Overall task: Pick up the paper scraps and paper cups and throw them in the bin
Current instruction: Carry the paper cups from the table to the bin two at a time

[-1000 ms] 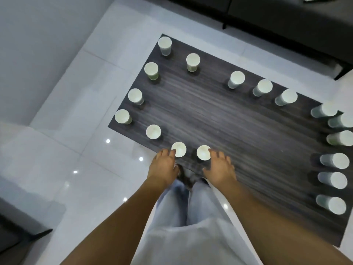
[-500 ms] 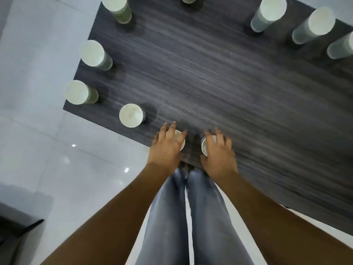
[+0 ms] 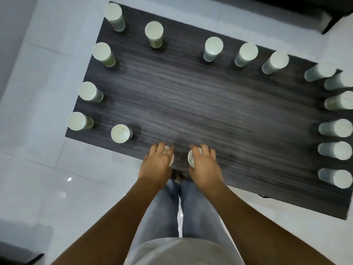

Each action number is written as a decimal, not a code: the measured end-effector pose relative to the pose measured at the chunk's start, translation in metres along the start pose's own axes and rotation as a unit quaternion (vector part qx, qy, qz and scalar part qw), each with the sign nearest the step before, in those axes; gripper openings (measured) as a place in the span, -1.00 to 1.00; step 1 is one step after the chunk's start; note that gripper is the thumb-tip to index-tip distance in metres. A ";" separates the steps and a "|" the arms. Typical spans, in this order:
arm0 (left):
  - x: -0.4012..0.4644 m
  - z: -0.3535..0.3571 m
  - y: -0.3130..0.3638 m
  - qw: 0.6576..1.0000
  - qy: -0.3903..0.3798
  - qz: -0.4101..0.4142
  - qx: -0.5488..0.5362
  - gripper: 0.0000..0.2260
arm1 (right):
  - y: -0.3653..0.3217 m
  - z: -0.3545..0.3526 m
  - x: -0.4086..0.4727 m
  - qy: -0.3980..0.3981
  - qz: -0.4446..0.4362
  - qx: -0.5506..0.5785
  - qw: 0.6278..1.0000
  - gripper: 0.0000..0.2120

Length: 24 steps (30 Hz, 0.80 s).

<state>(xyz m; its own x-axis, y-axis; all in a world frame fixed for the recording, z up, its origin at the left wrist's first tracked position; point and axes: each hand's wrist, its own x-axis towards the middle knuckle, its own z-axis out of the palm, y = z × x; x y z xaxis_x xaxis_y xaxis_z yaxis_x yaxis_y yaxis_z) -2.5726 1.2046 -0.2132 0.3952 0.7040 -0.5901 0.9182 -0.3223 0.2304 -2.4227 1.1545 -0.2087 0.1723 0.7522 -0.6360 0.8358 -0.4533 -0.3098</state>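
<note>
Nearest me: grey trousers and pale shirt hem, both bare forearms reaching out over the near edge of the dark wood-grain rectangular tabletop [image 3: 191, 104]. Half a second back my hands were just landing on top of the two closest cups; now the fingers have wrapped down around them, so I read both grasps as made and the lift as next.

My left hand [image 3: 157, 165] grips a white paper cup [image 3: 170, 156] from above, fingers [image 3: 159, 147] curled over the rim, thumb side hidden. My right hand [image 3: 205, 165] holds the second white paper cup [image 3: 191, 158] the same way, fingers [image 3: 204, 150] bent over the far rim, part of the mouth showing to its left. Both cups sit at the near tabletop edge, just beside each other; whether they have left the surface, can't tell.

Farther out: a next white cup [image 3: 120, 133] stands left of my left hand, then more upright white and pale-green paper cups run up the left side, along the far edge [image 3: 213, 47] and down the right side [image 3: 336, 129]. Plenty left, so the task is at an early stage. No paper scraps and no bin in view. White tiled floor [image 3: 38, 150] around the tabletop.
</note>
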 end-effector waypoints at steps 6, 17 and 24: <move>-0.033 -0.056 0.044 0.997 -0.014 0.065 0.033 -0.44 | 0.000 -0.053 -0.062 0.054 0.050 0.042 0.996 -0.44; -0.099 -0.099 0.109 0.951 -0.046 0.280 0.125 -0.50 | 0.005 -0.047 -0.200 0.196 0.248 0.173 0.933 -0.45; -0.153 -0.082 0.179 0.896 -0.075 0.388 0.201 -0.62 | 0.028 -0.011 -0.292 0.272 0.369 0.266 0.848 -0.43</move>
<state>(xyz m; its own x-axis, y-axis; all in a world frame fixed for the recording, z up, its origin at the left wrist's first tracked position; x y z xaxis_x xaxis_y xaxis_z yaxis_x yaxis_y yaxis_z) -2.4661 1.0914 -0.0183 0.8746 0.0851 -0.4773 0.2714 -0.9017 0.3366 -2.4438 0.9275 -0.0245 0.8823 0.2128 -0.4199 0.0663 -0.9393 -0.3367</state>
